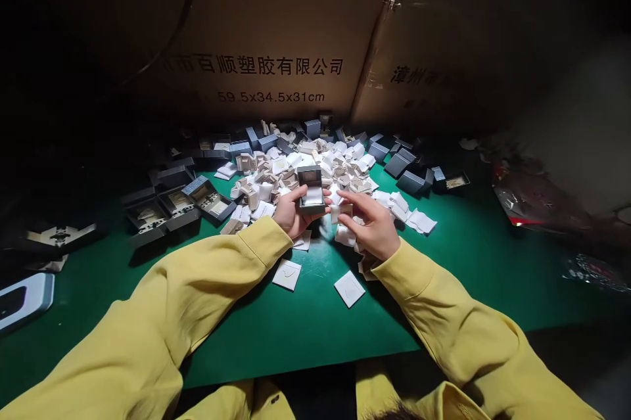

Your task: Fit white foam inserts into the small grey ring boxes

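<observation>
My left hand point(294, 211) is wrapped round a small dark jewellery box point(311, 200), its lid raised and a white pad inside. Just to the right is my right hand point(372, 226), thumb and forefinger apart; white pieces show behind and between the fingers, and I see none plainly gripped. Beyond both hands spreads a heap of white and beige box inserts point(269, 177), folded and loose. Nearer to me on the green table lie two white square cards, the left card point(286, 275) and the right card point(350, 289), each with a thin curved line on it.
Several open dark boxes point(210, 200) stand at the left, and more dark boxes point(413, 180) at the right. Large cartons point(276, 25) wall off the back of the green table point(305, 334). A white phone-like device point(29, 298) lies far left, clear plastic bags point(537, 200) far right.
</observation>
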Action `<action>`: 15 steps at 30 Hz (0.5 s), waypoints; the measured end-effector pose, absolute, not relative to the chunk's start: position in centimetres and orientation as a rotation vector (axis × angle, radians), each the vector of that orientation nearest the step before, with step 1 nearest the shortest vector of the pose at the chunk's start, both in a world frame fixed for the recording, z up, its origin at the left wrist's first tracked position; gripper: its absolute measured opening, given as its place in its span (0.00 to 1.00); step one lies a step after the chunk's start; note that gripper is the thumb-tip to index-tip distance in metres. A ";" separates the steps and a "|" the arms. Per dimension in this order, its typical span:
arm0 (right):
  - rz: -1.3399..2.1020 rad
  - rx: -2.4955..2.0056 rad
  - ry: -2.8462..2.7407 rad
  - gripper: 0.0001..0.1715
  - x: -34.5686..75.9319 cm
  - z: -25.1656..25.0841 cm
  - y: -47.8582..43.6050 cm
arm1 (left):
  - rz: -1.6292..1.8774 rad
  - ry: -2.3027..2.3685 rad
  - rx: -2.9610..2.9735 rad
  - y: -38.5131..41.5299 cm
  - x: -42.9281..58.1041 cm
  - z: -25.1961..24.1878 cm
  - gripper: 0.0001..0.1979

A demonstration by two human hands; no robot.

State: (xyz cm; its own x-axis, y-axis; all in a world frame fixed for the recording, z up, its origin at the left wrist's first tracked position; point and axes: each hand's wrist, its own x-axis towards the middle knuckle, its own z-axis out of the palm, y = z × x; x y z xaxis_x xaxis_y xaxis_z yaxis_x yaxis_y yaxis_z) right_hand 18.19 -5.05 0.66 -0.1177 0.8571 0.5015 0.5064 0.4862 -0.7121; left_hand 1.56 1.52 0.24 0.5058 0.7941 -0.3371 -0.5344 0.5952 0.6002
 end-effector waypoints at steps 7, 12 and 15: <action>0.719 -1.235 -1.247 0.13 18.8 0.8 -4.4 | 0.691 0.607 0.661 0.7 2.0 0.2 0.17; 0.754 -1.232 -1.189 0.12 18.5 0.9 -4.5 | 0.586 0.533 0.686 0.7 1.9 -0.1 0.21; 0.727 -1.215 -1.235 0.09 18.4 1.2 -4.7 | 0.513 0.495 0.675 0.9 1.9 -0.3 0.22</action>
State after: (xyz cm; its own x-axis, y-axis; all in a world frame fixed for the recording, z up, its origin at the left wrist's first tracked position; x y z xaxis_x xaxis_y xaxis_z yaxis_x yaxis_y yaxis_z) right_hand 18.39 -4.68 1.24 0.2418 0.9226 0.3007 0.1852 0.2603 -0.9476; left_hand 1.90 0.85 -0.32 0.7659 0.5883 -0.2594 -0.2806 0.6688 0.6884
